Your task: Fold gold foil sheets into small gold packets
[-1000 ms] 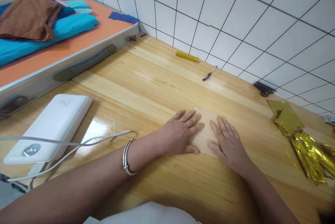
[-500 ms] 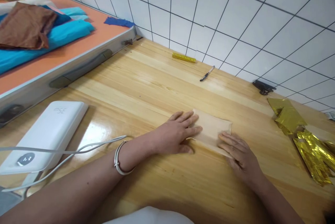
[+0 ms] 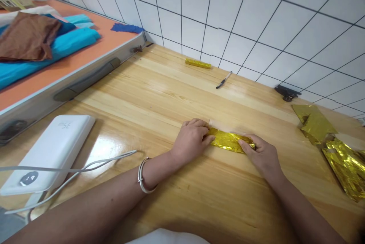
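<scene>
A sheet lies on the wooden table, its near part folded over so that a shiny gold side shows as a long strip. Behind the strip a narrow band of its pale beige side is visible. At the strip's left end my left hand grips it, fingers curled over the far edge and thumb on the gold. My right hand pinches the right end, with the thumb on top and the fingers behind.
Gold foil pieces lie at the right, near a black clip. A pen and a folded gold strip are by the tiled wall. At left are a white power bank with cable and an orange surface holding cloths.
The sheet lay flat with its beige side up; now its near edge is folded away from me, showing gold. Both hands have gone from spread flat to gripping its ends.
</scene>
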A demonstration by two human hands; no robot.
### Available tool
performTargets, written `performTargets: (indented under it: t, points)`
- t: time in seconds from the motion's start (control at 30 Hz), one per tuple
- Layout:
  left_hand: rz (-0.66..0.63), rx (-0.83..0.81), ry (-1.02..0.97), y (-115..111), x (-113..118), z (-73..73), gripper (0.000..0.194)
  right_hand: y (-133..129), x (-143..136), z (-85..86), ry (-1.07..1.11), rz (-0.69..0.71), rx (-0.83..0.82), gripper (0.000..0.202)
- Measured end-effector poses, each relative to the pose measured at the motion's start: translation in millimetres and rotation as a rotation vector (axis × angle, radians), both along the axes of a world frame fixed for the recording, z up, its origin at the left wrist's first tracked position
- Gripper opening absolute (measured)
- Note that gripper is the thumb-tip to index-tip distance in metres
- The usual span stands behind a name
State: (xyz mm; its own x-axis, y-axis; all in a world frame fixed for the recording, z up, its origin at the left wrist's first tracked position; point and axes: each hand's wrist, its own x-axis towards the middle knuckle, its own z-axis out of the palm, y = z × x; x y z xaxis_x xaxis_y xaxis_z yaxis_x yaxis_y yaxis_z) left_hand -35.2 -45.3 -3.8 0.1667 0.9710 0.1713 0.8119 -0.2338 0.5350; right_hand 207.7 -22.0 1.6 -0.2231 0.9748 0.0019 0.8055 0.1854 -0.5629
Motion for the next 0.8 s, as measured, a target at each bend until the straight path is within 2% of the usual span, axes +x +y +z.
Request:
performTargets:
  t: [0.13,0.23,0.47,0.6,0.67,0.73,0.8]
  points:
    - [-0.022,0.036,0.175,4,3,2.4,0.026,2,-7,0.7,-0.222,-0.087,0.077,0.030]
    - [-0.019,0.051,0.272,10,6,2.6,0.026,1,-10,-0.1,-0.388,-0.101,0.152,0.032]
    - [0.012,0.046,0.357,18,10,2.8,0.027,6,-4,-3.3,-0.419,-0.064,0.194,0.028]
    - [0.100,-0.007,0.372,21,7,4.8,0.031,8,-5,-2.4,-0.478,-0.068,0.172,0.028]
    - [0.134,0.027,0.381,19,6,6.8,0.032,8,-6,-2.0,-0.516,-0.067,0.161,0.029]
    - [0.076,0.108,0.405,15,9,9.1,0.026,8,-7,-1.8,-0.542,-0.066,0.150,0.028]
    - [-0.106,0.197,0.421,9,15,10.4,0.021,7,-7,-1.6,-0.551,-0.062,0.153,0.028]
